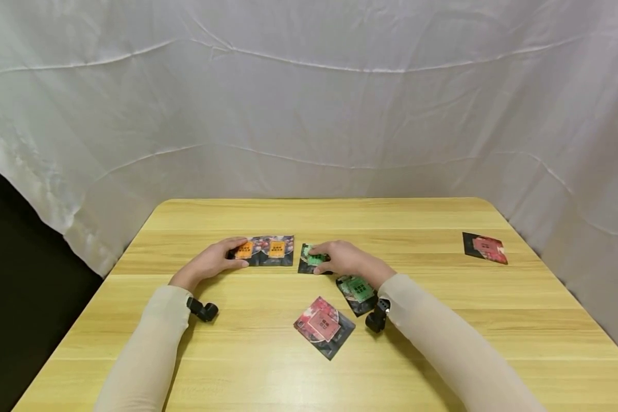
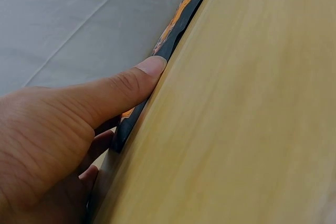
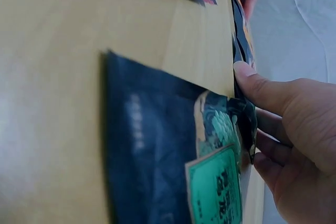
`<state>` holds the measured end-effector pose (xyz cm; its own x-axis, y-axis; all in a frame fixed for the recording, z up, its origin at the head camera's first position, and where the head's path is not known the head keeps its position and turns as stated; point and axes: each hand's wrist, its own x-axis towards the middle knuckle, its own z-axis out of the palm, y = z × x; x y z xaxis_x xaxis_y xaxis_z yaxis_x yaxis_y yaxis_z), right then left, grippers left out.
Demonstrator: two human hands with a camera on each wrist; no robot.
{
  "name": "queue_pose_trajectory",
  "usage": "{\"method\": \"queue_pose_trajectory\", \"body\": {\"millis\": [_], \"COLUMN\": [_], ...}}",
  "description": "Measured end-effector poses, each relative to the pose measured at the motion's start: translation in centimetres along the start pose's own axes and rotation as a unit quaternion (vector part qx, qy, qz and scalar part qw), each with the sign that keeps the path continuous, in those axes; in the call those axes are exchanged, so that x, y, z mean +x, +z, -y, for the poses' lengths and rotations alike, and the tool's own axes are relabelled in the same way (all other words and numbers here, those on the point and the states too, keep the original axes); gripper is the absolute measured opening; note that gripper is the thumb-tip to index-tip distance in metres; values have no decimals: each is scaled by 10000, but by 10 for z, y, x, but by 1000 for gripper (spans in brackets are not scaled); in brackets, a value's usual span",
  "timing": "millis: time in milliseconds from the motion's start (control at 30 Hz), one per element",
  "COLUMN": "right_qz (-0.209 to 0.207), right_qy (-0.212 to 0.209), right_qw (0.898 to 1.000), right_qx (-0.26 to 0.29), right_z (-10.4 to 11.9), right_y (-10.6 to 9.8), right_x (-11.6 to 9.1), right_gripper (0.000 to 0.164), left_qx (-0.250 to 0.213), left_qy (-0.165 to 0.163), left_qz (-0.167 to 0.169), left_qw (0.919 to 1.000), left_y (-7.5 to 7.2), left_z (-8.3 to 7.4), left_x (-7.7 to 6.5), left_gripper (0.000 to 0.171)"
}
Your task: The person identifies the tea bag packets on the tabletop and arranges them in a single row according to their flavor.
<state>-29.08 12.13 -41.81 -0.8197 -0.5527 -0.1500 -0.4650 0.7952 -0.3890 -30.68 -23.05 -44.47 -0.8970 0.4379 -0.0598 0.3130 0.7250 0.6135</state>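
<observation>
Two flat dark packets with orange labels lie side by side on the table. My left hand (image 1: 212, 260) grips the left orange-labelled packet (image 1: 257, 258), thumb along its near edge and fingers at its far side. In the left wrist view the thumb (image 2: 128, 87) presses on the packet's dark edge (image 2: 181, 24). Just right of this pair, my right hand (image 1: 342, 258) holds a green-labelled packet (image 1: 305, 264) between thumb and fingers, covering part of it. A second green-labelled packet (image 1: 359, 290) lies tilted below the right wrist and looms large in the right wrist view.
A red-labelled packet (image 1: 324, 326) lies turned at an angle near the middle of the wooden table (image 1: 237, 366). Another red-labelled packet (image 1: 486, 248) lies far right. Behind the table hangs a pale cloth (image 1: 309, 126). Both wrists carry small black cameras.
</observation>
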Motion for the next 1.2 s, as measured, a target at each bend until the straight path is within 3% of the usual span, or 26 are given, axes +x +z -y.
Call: {"method": "queue_pose_trajectory", "body": {"millis": [1200], "right_qz": [265], "right_qy": [-301], "right_qw": [9985], "right_qx": [382], "right_z": [-20], "right_y": [-10], "right_x": [21], "right_gripper": [62], "left_qx": [14], "left_qy": [93], "left_qz": [-54], "left_qw": [9999], "left_y": [2], "left_z": [2], "left_x": [-2], "left_gripper": [78]}}
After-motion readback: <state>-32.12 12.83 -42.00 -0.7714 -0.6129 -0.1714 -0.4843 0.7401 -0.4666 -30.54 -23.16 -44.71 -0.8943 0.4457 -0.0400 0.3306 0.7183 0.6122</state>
